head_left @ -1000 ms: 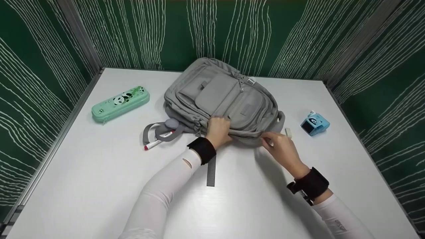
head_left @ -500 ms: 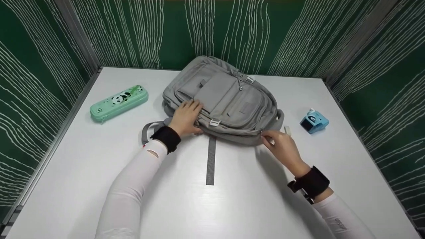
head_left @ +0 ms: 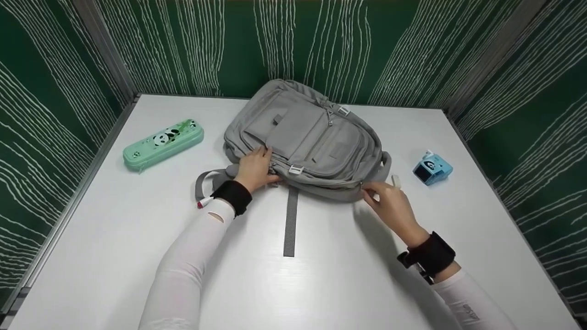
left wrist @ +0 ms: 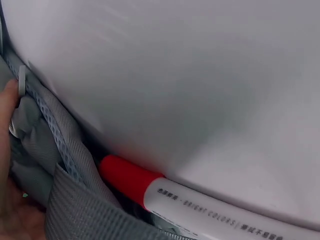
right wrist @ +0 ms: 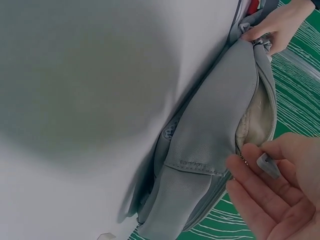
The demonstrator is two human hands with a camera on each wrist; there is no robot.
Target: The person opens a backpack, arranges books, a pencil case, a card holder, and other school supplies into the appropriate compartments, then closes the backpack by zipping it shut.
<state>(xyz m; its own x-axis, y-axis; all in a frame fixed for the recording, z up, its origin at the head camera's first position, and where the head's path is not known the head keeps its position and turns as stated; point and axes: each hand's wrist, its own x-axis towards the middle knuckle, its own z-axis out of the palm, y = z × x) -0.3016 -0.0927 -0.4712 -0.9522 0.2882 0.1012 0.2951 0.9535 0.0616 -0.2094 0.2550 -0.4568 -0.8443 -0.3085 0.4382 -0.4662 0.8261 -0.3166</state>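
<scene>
A grey backpack lies on its back across the white table. My left hand grips its near left edge, thumb below and fingers spread over the front; in the right wrist view, it holds gathered fabric by the zip's far end. My right hand pinches a zipper pull at the near right edge. In the right wrist view, the grey pull tab shows at my fingers, and beige lining appears through the partly open zip. A red-capped white marker lies beside the bag's strap, under my left wrist.
A green panda pencil case lies at the left. To the right stand a small blue box-like item with a panda picture and a small white block. A grey strap extends from the bag toward me.
My left hand has moved left along the bag's near edge from the middle, uncovering a white buckle there. My right hand stays at the zipper pull, almost still.
</scene>
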